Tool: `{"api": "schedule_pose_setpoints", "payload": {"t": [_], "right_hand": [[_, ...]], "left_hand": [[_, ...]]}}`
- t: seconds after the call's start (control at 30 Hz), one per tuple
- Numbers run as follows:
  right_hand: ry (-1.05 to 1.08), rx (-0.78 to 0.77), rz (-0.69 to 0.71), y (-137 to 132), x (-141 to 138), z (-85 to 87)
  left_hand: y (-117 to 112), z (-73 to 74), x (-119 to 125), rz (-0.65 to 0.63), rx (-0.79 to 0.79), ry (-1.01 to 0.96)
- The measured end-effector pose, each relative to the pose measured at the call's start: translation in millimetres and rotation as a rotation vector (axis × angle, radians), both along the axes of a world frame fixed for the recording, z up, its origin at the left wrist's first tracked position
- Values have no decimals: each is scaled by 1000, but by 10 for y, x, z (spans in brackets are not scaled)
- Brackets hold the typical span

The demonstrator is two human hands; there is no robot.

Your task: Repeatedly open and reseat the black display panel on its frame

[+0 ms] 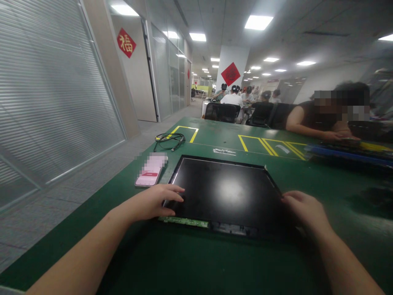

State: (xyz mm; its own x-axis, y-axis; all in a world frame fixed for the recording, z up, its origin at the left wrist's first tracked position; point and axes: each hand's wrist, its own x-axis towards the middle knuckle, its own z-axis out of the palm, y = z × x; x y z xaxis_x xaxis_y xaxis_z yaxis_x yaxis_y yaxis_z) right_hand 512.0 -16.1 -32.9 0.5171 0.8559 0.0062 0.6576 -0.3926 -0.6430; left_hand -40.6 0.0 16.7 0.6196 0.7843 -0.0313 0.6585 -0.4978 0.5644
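Observation:
A black LCD screen panel [227, 192] lies face up on the green table, with a bright reflection in its middle. Along its near edge a strip of green circuit board [184, 222] is exposed. My left hand [161, 200] rests over the panel's left edge, fingers stretched and apart on the dark surface. At the right edge, my right hand [302, 205] has its thumb and fingers pinched together on the panel's rim. Part of the right fingers is hidden, and the panel's near right corner is dark.
Left of the panel lies a phone [150, 172] with a lit screen, and behind it a coiled black cable [168, 139]. Yellow tape [258, 139] marks the green table [208, 262]. Across at the right, a person [322, 119] leans over a blue-edged tray [346, 153].

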Motion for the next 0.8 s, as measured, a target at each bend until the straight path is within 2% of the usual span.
{"api": "schedule_pose_setpoints", "payload": {"t": [0.17, 0.43, 0.8], "right_hand": [[-39, -2, -10, 20, 19, 12], [27, -26, -37, 0, -23, -7], [23, 25, -8, 12, 28, -55]], "left_hand": [[17, -19, -17, -13, 15, 9], [16, -25, -22, -24, 53, 32], [24, -35, -9, -45, 78, 70]]}}
